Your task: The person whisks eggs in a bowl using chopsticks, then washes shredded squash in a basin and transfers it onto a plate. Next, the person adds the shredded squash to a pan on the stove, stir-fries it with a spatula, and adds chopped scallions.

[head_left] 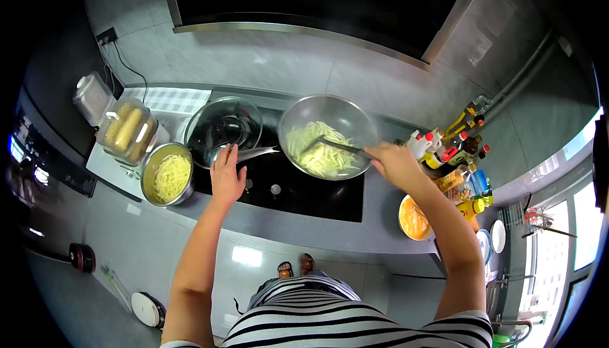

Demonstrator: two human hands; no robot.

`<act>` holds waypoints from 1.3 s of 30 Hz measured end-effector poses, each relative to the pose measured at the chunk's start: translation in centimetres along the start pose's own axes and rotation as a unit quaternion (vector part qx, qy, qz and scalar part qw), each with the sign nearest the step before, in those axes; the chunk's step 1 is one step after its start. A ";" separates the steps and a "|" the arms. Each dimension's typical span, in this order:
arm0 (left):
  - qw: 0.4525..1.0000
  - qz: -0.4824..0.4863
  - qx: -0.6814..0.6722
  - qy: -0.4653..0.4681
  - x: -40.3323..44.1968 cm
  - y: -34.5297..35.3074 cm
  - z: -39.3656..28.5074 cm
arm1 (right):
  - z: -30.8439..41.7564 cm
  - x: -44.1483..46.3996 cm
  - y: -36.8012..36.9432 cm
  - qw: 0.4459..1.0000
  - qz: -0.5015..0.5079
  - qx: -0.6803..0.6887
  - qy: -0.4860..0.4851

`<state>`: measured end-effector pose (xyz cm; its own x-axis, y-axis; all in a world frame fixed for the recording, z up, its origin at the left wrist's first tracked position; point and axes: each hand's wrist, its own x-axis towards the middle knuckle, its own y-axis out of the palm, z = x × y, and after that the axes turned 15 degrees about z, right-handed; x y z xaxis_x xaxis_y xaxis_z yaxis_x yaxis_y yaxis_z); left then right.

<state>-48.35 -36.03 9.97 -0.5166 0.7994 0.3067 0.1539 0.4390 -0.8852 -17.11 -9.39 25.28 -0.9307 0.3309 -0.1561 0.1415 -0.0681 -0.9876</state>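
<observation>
Right hand [394, 163] closed round the spatula's [346, 147] dark handle, it reaches over the near right rim of the wok [353, 119]. Left hand [227, 180] is held flat, fingers stretched and thumb apart, grasping nothing that shows; it is close to the metal handle [257, 152] pointing out from the wok's left side, though whether it touches cannot be told.

Stirring looks to be the step in hand — the spatula's far end lies among the shreds [321, 163]. The next move would call for a firm hold on the spatula, a low sweep beneath the pile, and probably the left hand on the handle to steady the wok.

As for the shreds, they are thin, pale green to yellowish, and loosely heaped in the near half of the wok, leaving its far wall bare. They look moist and supple, not browned. The wok sits on the right part of the hob [304, 203]; to the far left, a steel bowl [148, 182] holds more shreds — yellower ones.
</observation>
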 end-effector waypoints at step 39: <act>0.996 0.086 0.027 0.015 0.5 0.1 0.2 | -3.0 2.3 -3.5 0.938 0.087 -0.073 0.328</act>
<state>-48.80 -35.66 9.99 -0.4612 0.8731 0.1580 0.1925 0.2723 -0.9428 -18.71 -5.57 28.34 -0.4880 0.8380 -0.2443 0.3603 -0.0616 -0.9308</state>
